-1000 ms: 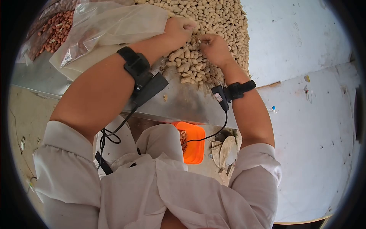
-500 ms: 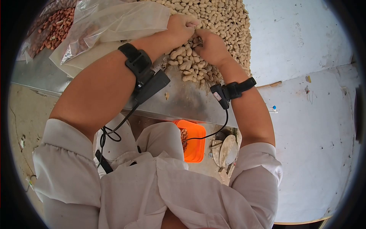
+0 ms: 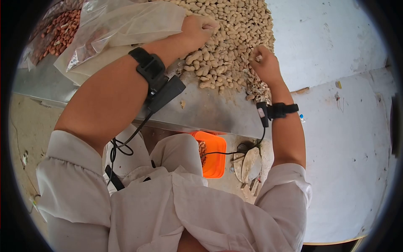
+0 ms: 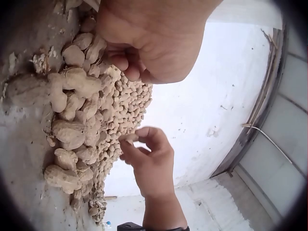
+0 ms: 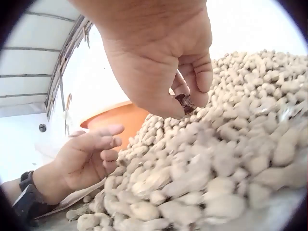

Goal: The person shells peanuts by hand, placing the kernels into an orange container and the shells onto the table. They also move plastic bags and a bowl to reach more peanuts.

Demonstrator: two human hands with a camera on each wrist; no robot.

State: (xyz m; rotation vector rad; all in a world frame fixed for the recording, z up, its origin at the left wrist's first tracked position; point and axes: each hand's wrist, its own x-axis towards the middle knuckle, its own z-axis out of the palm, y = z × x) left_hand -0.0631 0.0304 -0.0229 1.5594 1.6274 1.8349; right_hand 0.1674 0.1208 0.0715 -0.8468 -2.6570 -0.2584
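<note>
Pinching a small scrap [image 5: 185,103], the right hand [image 3: 266,67] hangs by the unshelled peanuts [image 3: 228,50]; a slack grip could lose it there! Left hand [image 3: 196,31] half-curled beside them, holding what? Can't tell.

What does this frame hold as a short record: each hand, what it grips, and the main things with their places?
Left hand: at the heap, fingers curled; contents unclear
Right hand: pinches a small fragment, perhaps shell
Heap: unshelled peanuts, on a metal table
Debris: broken shells, near the right wrist
Upper left, head view: reddish kernels in clear plastic, beside a translucent bag
Below table edge: orange tub with reddish-brown contents
</note>
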